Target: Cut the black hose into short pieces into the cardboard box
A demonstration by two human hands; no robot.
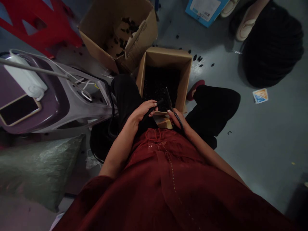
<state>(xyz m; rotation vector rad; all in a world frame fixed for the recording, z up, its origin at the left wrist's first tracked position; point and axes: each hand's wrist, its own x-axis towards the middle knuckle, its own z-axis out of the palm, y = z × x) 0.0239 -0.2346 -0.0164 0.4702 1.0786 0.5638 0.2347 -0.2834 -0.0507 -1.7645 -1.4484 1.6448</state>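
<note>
Between my knees stands an open cardboard box (186, 77) with many small black pieces (156, 83) inside. My left hand (145, 109) is closed on a small black piece (160, 102) at the box's near edge. In my right hand (178, 118) is a pair of dark scissors (169, 96), its blades pointing up over the box, a little to the right of the black piece. The scissors and the piece are apart. Part of the fingers of my right hand is hidden behind the handles.
A larger cardboard box (96, 41) stands behind on the left, near a red plastic stool (48, 29). At left are a purple-grey appliance (57, 96) with a phone (20, 109) and a filled plastic bag (43, 163). A black bundle (271, 45) lies at right beside a person's foot.
</note>
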